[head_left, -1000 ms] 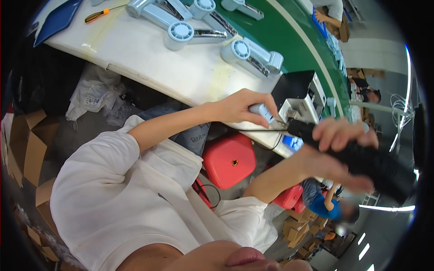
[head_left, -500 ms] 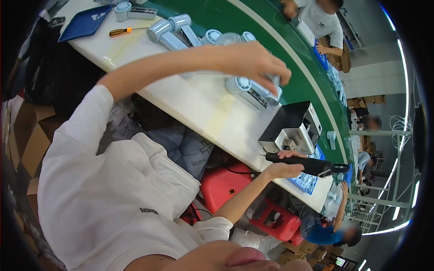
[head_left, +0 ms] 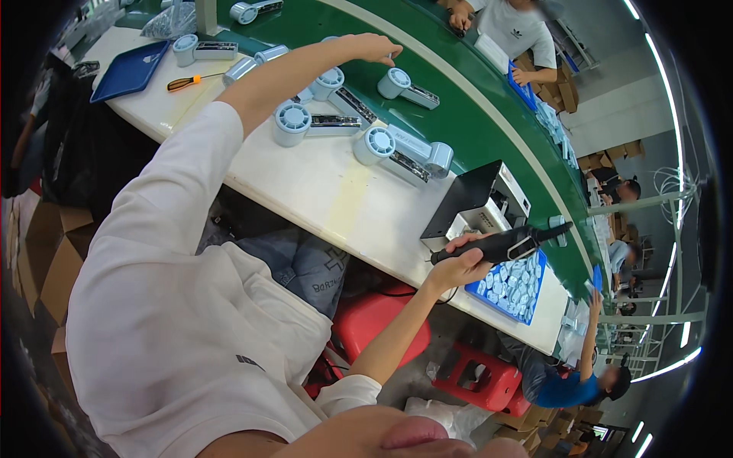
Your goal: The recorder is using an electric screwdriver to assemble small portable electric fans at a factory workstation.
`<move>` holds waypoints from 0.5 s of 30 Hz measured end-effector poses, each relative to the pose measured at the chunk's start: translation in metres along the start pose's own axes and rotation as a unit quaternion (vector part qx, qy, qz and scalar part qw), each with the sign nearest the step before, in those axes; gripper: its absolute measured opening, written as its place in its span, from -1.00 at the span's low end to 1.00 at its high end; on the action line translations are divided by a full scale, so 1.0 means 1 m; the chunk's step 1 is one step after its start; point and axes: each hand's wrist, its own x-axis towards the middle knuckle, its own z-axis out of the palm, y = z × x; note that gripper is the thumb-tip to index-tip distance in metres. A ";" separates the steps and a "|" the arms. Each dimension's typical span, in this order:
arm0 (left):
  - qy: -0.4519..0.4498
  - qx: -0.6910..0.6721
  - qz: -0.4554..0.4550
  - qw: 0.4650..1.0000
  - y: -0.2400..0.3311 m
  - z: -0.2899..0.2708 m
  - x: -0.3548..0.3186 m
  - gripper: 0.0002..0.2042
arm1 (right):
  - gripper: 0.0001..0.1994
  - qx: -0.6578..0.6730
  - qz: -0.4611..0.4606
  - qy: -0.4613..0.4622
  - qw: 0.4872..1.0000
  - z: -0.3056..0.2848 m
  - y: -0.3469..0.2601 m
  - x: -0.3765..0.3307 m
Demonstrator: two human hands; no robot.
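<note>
1. Out swung the left hand (head_left: 382, 49), a second ago beside the black driver (head_left: 510, 246), now over the green belt (head_left: 477, 126): a reach between pieces, seemingly.
2. Its grip? Apart or together, impossible to tell!
3. The right hand (head_left: 463, 263) stayed clamped round the driver, near the blue tray (head_left: 513, 313), long axis slanting up rightward, bit end apparently left.

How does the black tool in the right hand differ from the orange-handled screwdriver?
The black tool is held in the right hand; the screwdriver lies on the table. The black tool looks thick-bodied; the screwdriver is slimmer, with orange on its handle. Both are elongated.
</note>
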 end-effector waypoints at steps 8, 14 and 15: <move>-0.075 0.001 -0.049 0.996 0.078 0.032 0.040 -0.57 | -0.48 -0.009 0.014 -0.020 1.000 0.002 -0.001 0.001; -0.058 0.074 0.040 0.995 0.073 0.028 0.013 -0.54 | -0.57 0.042 0.031 0.001 0.999 0.012 -0.003 0.007; -0.065 0.061 0.090 0.992 0.078 0.020 0.008 -0.54 | -0.60 0.038 0.032 0.013 0.999 0.009 -0.003 0.007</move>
